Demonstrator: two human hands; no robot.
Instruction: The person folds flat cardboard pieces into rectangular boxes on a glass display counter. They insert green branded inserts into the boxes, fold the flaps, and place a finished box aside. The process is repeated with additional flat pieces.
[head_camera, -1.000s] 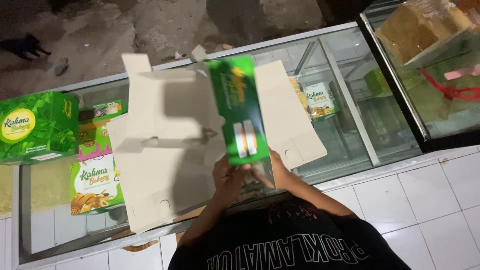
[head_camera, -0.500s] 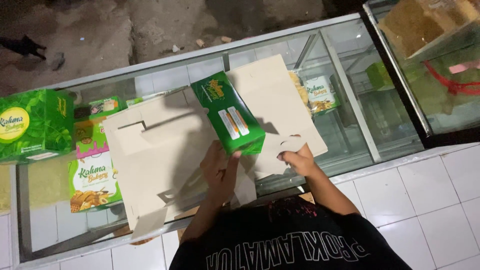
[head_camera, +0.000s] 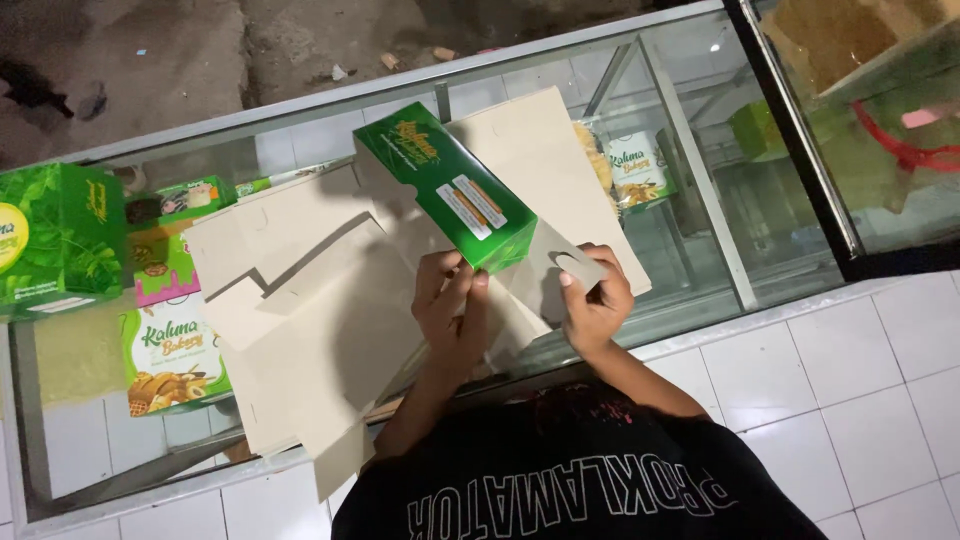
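Fingers of the left hand (head_camera: 450, 300) curl closed, pinching the unfolded cardboard box (head_camera: 330, 300) over the glass counter (head_camera: 700, 250); the right hand (head_camera: 595, 300) grips its flap, thumb pressed on top.

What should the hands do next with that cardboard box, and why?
Probably fold the tab up: the right hand pinches a slotted flap, the left hand presses the cardboard box blank, whose green panel already stands up while the rest lies flat on the glass counter.
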